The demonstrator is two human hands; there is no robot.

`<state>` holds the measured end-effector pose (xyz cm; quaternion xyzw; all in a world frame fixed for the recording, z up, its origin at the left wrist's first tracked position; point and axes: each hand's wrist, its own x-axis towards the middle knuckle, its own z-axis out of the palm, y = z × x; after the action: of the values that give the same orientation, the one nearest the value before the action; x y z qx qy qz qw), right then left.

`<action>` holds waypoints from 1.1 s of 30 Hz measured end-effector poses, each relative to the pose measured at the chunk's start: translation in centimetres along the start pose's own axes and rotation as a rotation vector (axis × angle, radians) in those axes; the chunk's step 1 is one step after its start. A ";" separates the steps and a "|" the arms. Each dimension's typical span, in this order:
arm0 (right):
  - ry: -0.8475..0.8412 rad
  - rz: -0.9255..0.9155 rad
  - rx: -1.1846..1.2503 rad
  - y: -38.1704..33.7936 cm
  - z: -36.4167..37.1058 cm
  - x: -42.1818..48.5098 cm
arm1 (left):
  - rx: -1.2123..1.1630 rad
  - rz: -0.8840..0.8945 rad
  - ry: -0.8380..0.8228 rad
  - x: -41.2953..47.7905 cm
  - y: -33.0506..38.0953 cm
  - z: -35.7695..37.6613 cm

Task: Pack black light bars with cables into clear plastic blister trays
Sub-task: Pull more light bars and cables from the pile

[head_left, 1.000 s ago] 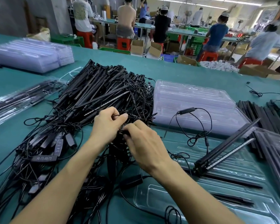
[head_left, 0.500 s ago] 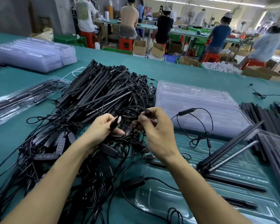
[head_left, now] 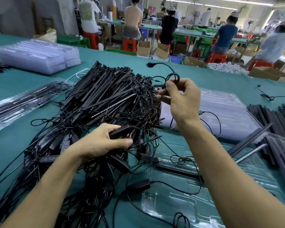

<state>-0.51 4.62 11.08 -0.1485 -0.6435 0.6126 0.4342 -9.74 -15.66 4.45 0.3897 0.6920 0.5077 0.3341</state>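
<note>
Here, open tray [head_left: 179,209]: clear blister tray, nearest me on the green table [head_left: 10,142]. One black bar [head_left: 178,171] lies across it, with a control box [head_left: 138,185] and slack cable at its left edge. I judge it only part-packed.
My left hand [head_left: 99,143]: low over the tangle, with fingers and thumb curled round a black inline box [head_left: 120,131].
My right hand [head_left: 183,99]: raised, with thumb and fingers pinching a small cable coil [head_left: 172,78]. Its plug end [head_left: 149,64] sticks out beyond, blurred.
Step in hand: by my judgement, I am freeing and winding one bar's lead so it fits a tray pocket.
Propped bars [head_left: 250,139]: leaning over the open tray's right side, not seated in any slot.
Pile of light bars [head_left: 109,96]: large and knotted with leads, just beyond my left hand. This is the bulk of what is left.
Packed tray [head_left: 23,102]: left of the pile, with bars inside clear plastic. I cannot tell whether it is one tray or several.
Empty tray stack [head_left: 229,109]: behind my right hand, unfilled.
Loose bars [head_left: 270,116]: bundled at the right edge, unpacked.
Second tray stack [head_left: 36,55]: far left, unfilled.
Progress: early, I judge, with little packed and most stock waiting.
</note>
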 end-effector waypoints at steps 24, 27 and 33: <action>-0.595 0.251 -0.205 0.8 -1.8 -2.4 | -0.056 -0.064 0.104 3.0 0.5 2.1; -0.700 0.050 -0.640 0.0 -2.1 -3.1 | -0.050 -0.048 0.208 3.1 0.1 2.5; -0.770 -0.042 -1.127 0.5 -0.6 -5.7 | -0.061 -0.013 0.278 3.0 0.2 3.4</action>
<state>3.04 0.99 8.38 -0.1107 -0.9756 0.1848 0.0427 -8.20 -11.46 3.53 0.3007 0.7184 0.5754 0.2498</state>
